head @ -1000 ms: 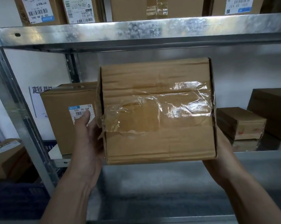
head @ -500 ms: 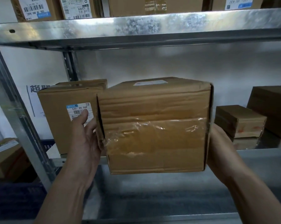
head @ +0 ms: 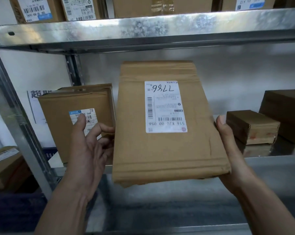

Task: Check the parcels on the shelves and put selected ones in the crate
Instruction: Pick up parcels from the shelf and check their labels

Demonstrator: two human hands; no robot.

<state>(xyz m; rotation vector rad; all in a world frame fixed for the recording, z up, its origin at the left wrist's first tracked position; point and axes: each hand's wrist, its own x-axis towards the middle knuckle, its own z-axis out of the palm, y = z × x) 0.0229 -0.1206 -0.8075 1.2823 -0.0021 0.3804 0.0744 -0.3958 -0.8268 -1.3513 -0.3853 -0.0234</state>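
Note:
I hold a brown cardboard parcel in front of the middle shelf, its top face tilted toward me. A white shipping label on that face reads upside down, with handwritten digits and a barcode. My left hand is at the parcel's left side, fingers spread and loosely bent, their tips touching the edge. My right hand grips the right side, thumb on the top face and fingers hidden underneath. A dark blue crate shows at the lower left.
A labelled box stands on the shelf just left of the parcel. A small box and a larger one sit on the metal shelf at right. More labelled boxes stand above the upper shelf beam. A steel post rises at left.
The parcel has been tipped toward me, turning from its taped side to the face with the label. My left hand's fingers have loosened and spread at the left edge.

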